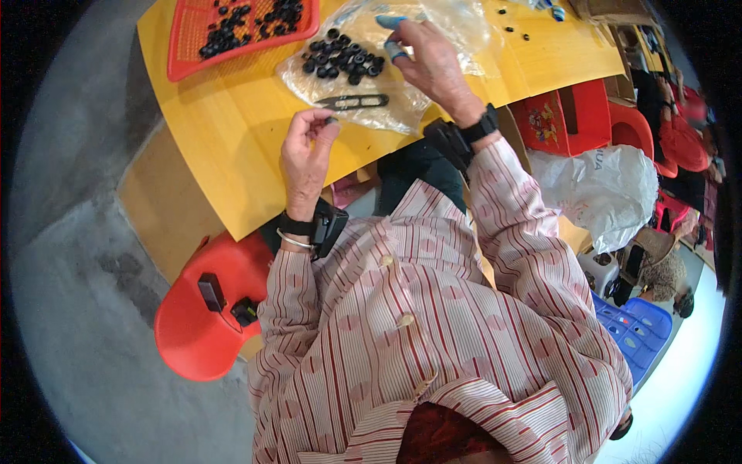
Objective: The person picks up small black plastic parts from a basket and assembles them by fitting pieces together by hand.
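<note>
My left hand point(308, 155) is at the near edge of the yellow table point(232, 147), its thumb and forefinger pinching a small black round part point(331, 121). Just beyond it, black thread snips point(352, 102) lie on a clear plastic bag point(410, 108). A heap of small black ring-like parts point(340, 60) rests on the same bag. Over the bag's right side hovers my right hand point(433, 63), with blue covers on two fingertips. Its thumb and forefinger are apart, and nothing shows between them.
A red plastic basket point(176, 46) holding more black parts stands at the far left. Several loose black bits point(509, 29) lie at the far right. A red stool point(201, 332) with black devices on it is at lower left. Right of the table are red chairs point(576, 116) and a white sack point(599, 189).
</note>
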`<state>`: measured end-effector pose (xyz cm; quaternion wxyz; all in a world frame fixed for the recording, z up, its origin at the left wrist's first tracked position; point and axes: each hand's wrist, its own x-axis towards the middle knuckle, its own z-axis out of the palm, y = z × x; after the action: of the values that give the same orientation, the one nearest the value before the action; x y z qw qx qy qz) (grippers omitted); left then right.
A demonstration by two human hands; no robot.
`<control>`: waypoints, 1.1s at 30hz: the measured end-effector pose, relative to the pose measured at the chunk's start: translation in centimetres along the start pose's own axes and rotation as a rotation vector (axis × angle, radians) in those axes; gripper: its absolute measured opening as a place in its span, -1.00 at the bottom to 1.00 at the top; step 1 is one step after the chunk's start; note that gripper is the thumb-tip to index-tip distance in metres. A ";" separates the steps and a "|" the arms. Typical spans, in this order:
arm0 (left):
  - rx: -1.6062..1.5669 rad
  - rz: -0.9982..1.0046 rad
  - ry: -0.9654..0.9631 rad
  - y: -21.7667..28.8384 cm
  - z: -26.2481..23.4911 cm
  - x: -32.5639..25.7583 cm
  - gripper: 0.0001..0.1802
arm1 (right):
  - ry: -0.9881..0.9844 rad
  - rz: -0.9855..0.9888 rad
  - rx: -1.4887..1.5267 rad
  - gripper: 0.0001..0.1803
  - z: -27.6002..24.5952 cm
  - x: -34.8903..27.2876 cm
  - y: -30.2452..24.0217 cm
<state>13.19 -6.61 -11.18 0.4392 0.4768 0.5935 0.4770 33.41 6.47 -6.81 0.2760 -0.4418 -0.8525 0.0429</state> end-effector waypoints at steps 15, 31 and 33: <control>-0.846 0.021 -0.099 2.5 -0.8 -2.3 -0.67 | -0.189 0.049 0.627 -0.69 -4.5 -3.3 -9.5; -0.919 0.015 -0.152 1.6 -0.3 -2.7 -0.72 | -0.232 0.011 0.663 -0.59 -4.9 -4.0 -10.2; -0.869 0.012 -0.143 1.5 -0.3 -2.7 -0.74 | -0.238 -0.006 0.630 -0.63 -4.9 -4.1 -10.0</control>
<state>13.54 -9.20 -9.47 0.6361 0.2829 0.3030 0.6508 30.48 -3.62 -1.24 0.2979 -0.3240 -0.8249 0.3547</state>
